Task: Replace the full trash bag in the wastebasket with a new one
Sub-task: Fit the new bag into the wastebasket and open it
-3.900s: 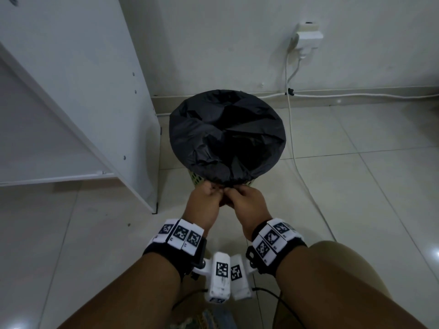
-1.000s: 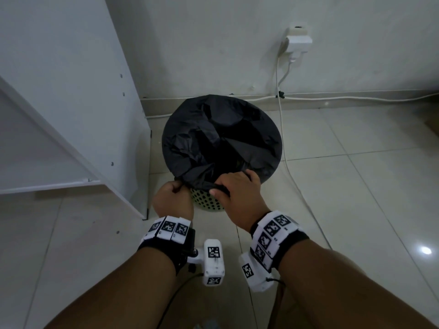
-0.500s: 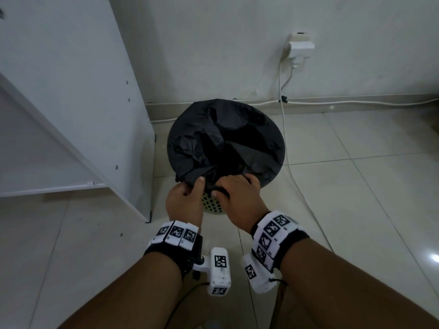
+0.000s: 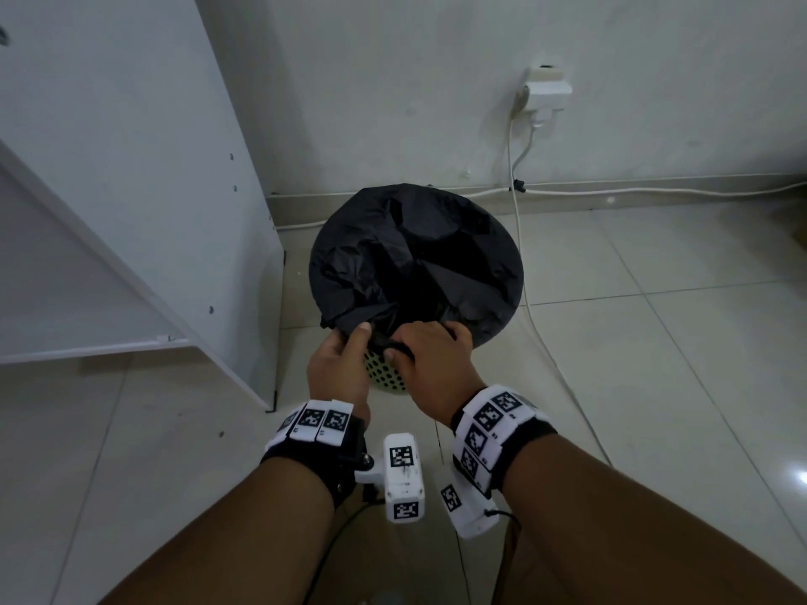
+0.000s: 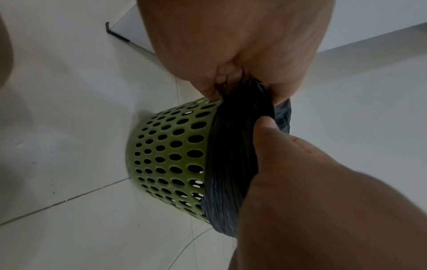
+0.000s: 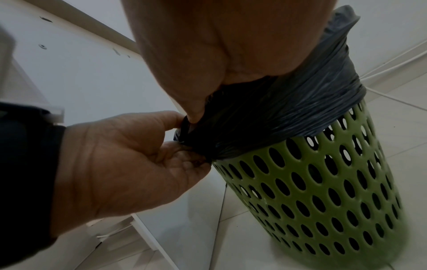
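Note:
A black trash bag [image 4: 415, 264] lines a green perforated wastebasket [image 4: 384, 373] standing on the tiled floor, its edge folded down over the rim. At the near side of the rim my left hand [image 4: 340, 364] and right hand [image 4: 432, 360] sit close together. Both pinch a gathered bunch of the bag's folded edge. In the left wrist view my left hand [image 5: 245, 87] grips the bag [image 5: 231, 164] just above the wastebasket [image 5: 171, 157]. The right wrist view shows my right hand [image 6: 196, 117] pinching the bag [image 6: 289, 109], with my left hand [image 6: 180, 135] holding the same bunch beside it.
A white cabinet panel [image 4: 131, 168] stands just left of the wastebasket. The wall runs close behind it, with a socket and plug [image 4: 548, 87]. A white cable [image 4: 532, 325] trails down the wall and over the floor right of the wastebasket.
My left hand has moved right along the rim, from the wastebasket's left side to beside my right hand, and its thumb now lies on the bag's edge. The right hand keeps its hold.

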`<state>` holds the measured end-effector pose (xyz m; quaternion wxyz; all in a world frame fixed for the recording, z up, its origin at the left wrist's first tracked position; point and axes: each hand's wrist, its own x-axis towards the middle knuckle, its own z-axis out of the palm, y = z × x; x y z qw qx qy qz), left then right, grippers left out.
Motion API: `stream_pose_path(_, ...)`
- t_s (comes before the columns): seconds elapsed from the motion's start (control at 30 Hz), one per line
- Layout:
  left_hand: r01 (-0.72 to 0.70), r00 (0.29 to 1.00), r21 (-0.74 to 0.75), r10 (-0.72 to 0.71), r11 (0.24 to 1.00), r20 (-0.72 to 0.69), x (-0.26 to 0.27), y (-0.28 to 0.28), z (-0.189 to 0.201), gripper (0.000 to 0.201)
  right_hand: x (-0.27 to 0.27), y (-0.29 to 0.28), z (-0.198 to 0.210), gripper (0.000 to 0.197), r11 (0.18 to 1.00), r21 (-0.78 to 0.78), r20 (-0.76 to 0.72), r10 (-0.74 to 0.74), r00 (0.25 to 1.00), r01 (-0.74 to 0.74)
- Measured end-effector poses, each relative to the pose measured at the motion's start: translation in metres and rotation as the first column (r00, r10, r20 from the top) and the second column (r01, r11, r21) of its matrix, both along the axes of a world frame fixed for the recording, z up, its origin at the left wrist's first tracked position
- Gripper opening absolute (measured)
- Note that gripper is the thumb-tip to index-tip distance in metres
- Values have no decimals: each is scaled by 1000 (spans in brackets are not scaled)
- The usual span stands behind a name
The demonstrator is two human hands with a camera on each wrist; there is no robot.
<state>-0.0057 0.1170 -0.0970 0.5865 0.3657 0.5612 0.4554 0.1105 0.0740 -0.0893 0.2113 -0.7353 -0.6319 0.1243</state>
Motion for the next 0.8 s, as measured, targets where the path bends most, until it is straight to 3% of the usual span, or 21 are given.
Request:
stream_pose_path(0.17, -42, 995, 34, 45, 999, -94, 4, 1, 3, 15, 3, 0, 3, 17, 999, 0, 26, 42, 999, -42)
stream_pose_path(0.3, -28, 990, 27, 32, 999, -138, 6, 5, 3, 18, 21, -9, 0, 36, 986, 20, 64, 165, 984, -167)
stream_pose_path(0.4, -11, 991, 39, 17, 999, -136, 7, 7, 1, 19, 39, -20, -9, 43, 990, 28, 196, 130, 972, -138)
stream_pose_path(0.53, -28, 995, 36, 31, 999, -98, 6, 5, -4, 10, 44, -24, -12, 42, 990, 98, 181, 79, 980, -98)
stream_pose_path(0.8, -70, 997, 17, 70, 997, -15, 11, 13, 1, 55, 50, -13, -11, 46, 993, 67, 149, 83, 985, -94)
